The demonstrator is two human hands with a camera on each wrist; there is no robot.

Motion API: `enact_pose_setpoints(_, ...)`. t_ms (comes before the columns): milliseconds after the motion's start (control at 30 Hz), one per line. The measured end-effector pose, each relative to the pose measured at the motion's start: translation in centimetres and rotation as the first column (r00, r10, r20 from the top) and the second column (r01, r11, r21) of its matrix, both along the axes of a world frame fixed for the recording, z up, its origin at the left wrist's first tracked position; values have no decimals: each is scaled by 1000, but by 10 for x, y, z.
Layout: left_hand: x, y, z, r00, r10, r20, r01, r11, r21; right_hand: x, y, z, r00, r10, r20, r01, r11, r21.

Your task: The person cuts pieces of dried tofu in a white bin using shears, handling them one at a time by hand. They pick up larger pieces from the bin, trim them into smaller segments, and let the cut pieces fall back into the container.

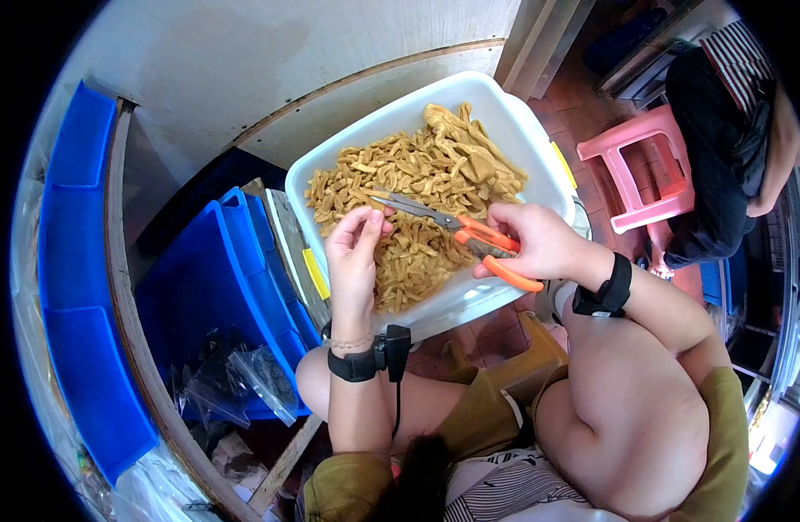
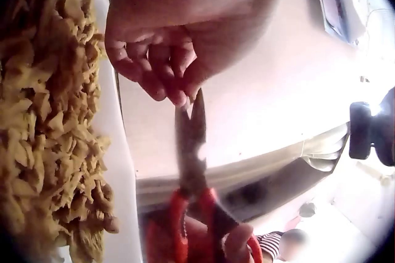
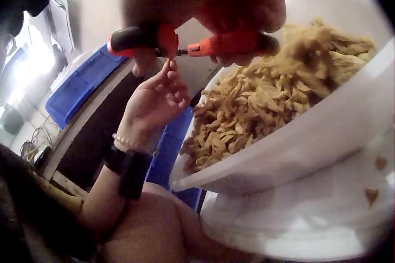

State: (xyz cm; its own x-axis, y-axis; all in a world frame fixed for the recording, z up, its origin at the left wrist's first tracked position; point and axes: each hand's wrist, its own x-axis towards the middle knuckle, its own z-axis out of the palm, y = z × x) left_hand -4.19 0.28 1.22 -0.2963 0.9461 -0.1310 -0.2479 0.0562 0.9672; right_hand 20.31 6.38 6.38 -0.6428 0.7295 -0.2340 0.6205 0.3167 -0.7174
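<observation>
In the head view my right hand grips orange-handled scissors over a white tub. The blades stand slightly apart in the left wrist view, their tips right at the fingertips of my left hand. Thumb and fingers of that hand pinch a small piece, mostly hidden by the fingertips. Below both hands, the tub holds a heap of tan, soft-looking cut strips. Larger uncut folded pieces of the same tan stuff lie at its far right side.
Blue plastic bins stand at the left, with clear plastic bags in one. A pale panel rises behind the tub. A pink stool and another person in dark trousers are at the right.
</observation>
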Motion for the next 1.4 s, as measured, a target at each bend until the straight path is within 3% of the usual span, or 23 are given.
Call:
enact_pose_setpoints(500, 1, 0, 0, 983, -124, -134, 119, 992, -40, 8, 4, -15, 995, 82, -59, -92, 974, -208)
enact_pose_setpoints(900, 4, 0, -11, 896, -271, -351, 263, 962, -71, 9, 4, -15, 991, 132, 27, -118, 949, -291)
enact_pose_setpoints(1100, 5, 0, -9, 924, -236, -301, 223, 972, -79, 6, 3, -13, 993, 102, 63, -88, 978, -187)
enact_pose_setpoints(1267, 5, 0, -9, 914, -214, -344, 193, 977, -95, 7, 3, -9, 992, 97, 81, -97, 995, -8)
enact_pose_setpoints(1400, 3, 0, -11, 899, -204, -389, 171, 978, -117, 6, 2, -7, 991, 89, 102, -92, 996, 23)
